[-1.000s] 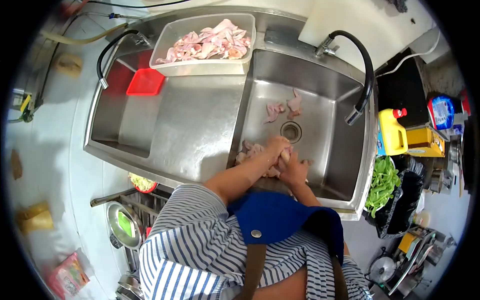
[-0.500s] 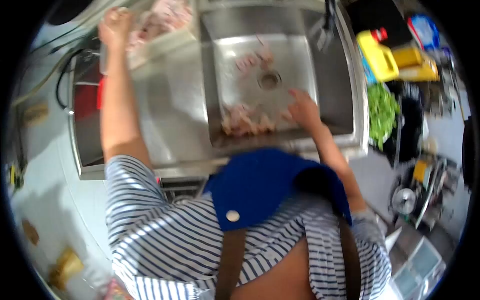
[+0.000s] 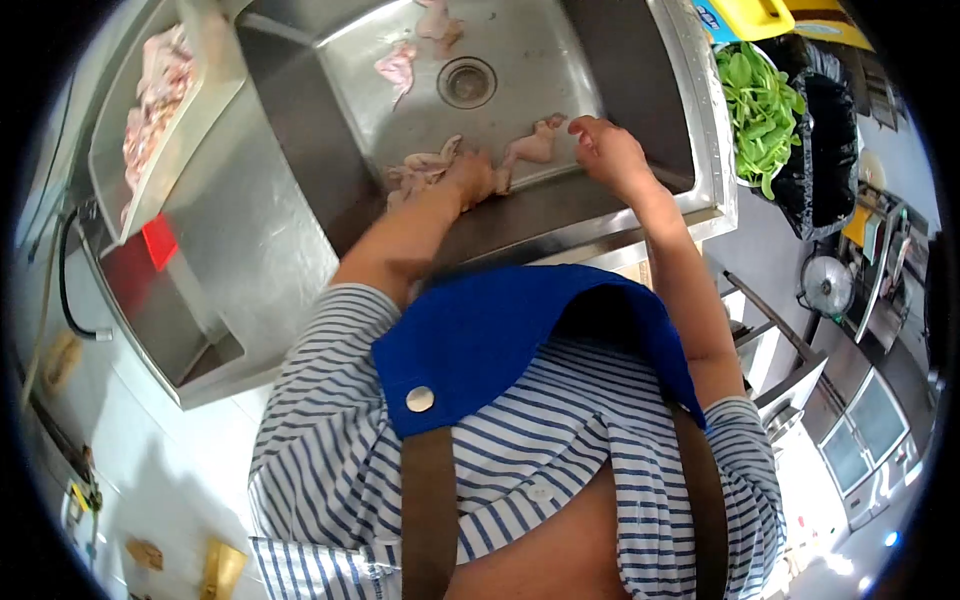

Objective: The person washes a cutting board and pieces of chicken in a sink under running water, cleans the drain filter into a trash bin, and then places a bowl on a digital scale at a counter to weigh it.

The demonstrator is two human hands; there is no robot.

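In the metal sink [image 3: 400, 110], my left hand [image 3: 468, 178] reaches down among raw poultry pieces [image 3: 415, 175] near the front wall; its fingertips are blurred and partly hidden, so any grip is unclear. Just right of it lies a longer raw piece [image 3: 530, 147], bent and pale pink. My right hand [image 3: 608, 152] hovers beside that piece's right end, its fingers bent and somewhat apart, with nothing visible between them. Farther back are two more raw pieces, one [image 3: 397, 68] left of the drain [image 3: 467, 82] and another [image 3: 437, 24] above it.
A pale tub [image 3: 190, 130] holding raw meat [image 3: 155, 100] stands on the left drainboard [image 3: 240, 190], near a red object [image 3: 159, 241]. Leafy greens [image 3: 757, 110] in a bowl, a yellow container [image 3: 755, 15] and a black-lined bin [image 3: 830, 150] are at the right.
My left hand has left the tub and come down into the sink beside the poultry. The view has shifted, and a longer piece now lies between my hands.
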